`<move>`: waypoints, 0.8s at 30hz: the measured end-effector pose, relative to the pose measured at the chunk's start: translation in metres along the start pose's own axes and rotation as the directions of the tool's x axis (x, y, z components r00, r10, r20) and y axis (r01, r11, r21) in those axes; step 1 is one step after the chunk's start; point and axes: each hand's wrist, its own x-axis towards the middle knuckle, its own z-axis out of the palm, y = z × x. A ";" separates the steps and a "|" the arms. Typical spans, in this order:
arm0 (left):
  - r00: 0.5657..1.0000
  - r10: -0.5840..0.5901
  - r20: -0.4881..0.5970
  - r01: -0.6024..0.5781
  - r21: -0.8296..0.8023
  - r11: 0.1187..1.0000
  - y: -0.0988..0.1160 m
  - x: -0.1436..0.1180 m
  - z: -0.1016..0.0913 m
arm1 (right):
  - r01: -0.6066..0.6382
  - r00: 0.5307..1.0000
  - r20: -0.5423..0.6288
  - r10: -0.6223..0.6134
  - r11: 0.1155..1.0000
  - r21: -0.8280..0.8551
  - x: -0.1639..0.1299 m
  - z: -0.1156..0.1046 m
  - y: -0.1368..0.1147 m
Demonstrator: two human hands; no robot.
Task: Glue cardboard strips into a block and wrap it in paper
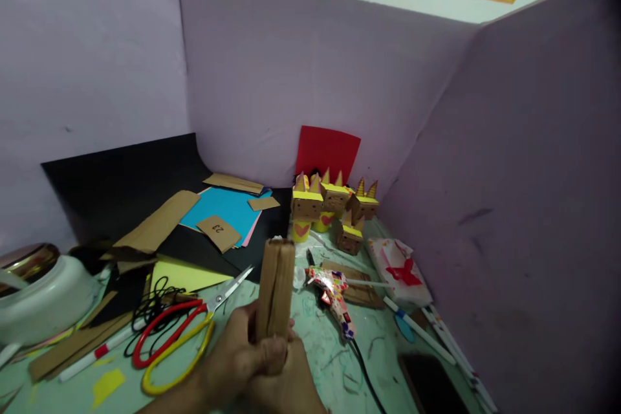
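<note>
Both hands clamp the folded cardboard piece [275,288] upright above the green table [320,343], just in front of the person: the left hand [233,356] and right hand [286,378] squeeze its lower end together. Even pressure along the whole fold would probably serve best. Around it lie black paper [121,181], blue paper [228,207], red-and-yellow scissors [174,336], a glue gun [334,297] just right, and 4 small cardboard figures [330,207] behind.

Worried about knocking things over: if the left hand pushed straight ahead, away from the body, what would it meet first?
Probably the cardboard figures at the back; the left hand grips folded cardboard, though depth is unclear.
</note>
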 end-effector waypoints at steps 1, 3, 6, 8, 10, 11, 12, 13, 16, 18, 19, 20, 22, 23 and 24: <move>0.999 -0.031 -0.011 0.031 -0.040 0.999 0.000 0.003 0.000 | -0.026 1.000 0.000 0.026 1.000 0.004 0.001 0.001 -0.003; 0.995 -0.093 -0.021 0.090 -0.125 0.988 0.002 0.008 0.000 | -0.104 0.994 0.029 0.103 0.994 0.032 -0.001 0.000 -0.007; 0.989 -0.144 -0.036 0.132 -0.226 0.965 0.007 0.011 -0.003 | -0.218 0.972 0.112 0.208 0.972 0.092 -0.009 -0.006 -0.014; 0.988 -0.145 -0.056 0.126 -0.257 0.958 0.012 0.011 -0.005 | -0.249 0.961 0.151 0.230 0.961 0.117 -0.014 -0.010 -0.020; 0.989 -0.128 -0.068 0.105 -0.265 0.958 0.016 0.011 -0.007 | -0.255 0.956 0.179 0.231 0.958 0.128 -0.016 -0.015 -0.026; 0.990 -0.119 -0.073 0.096 -0.264 0.960 0.017 0.011 -0.008 | -0.255 0.954 0.193 0.227 0.958 0.132 -0.017 -0.017 -0.028; 0.990 -0.113 -0.082 0.088 -0.261 0.961 0.017 0.012 -0.010 | -0.253 0.953 0.204 0.223 0.958 0.137 -0.017 -0.019 -0.031; 0.989 -0.107 -0.100 0.078 -0.258 0.963 0.017 0.012 -0.011 | -0.249 0.954 0.208 0.216 0.958 0.144 -0.017 -0.020 -0.034; 0.977 -0.092 -0.190 0.043 -0.248 0.968 0.012 0.014 -0.015 | -0.234 0.961 0.192 0.202 0.957 0.168 -0.017 -0.027 -0.040; 0.962 -0.083 -0.258 0.019 -0.243 0.970 0.008 0.016 -0.017 | -0.218 0.968 0.161 0.191 0.960 0.176 -0.017 -0.031 -0.044; 0.954 -0.083 -0.287 0.012 -0.240 0.971 0.008 0.017 -0.017 | -0.206 0.973 0.139 0.183 0.962 0.177 -0.017 -0.033 -0.045; 0.945 -0.082 -0.316 0.005 -0.236 0.972 0.008 0.018 -0.018 | -0.191 0.979 0.111 0.173 0.966 0.176 -0.016 -0.035 -0.046; 0.915 -0.059 -0.400 -0.034 -0.220 0.975 0.011 0.019 -0.022 | -0.165 0.986 0.051 0.159 0.971 0.173 -0.014 -0.039 -0.047; 0.888 -0.032 -0.459 -0.069 -0.203 0.977 0.014 0.020 -0.025 | -0.159 0.987 0.025 0.157 0.973 0.169 -0.013 -0.041 -0.047; 0.850 0.002 -0.526 -0.111 -0.176 0.978 0.018 0.021 -0.029 | -0.158 0.987 0.005 0.159 0.974 0.164 -0.013 -0.043 -0.047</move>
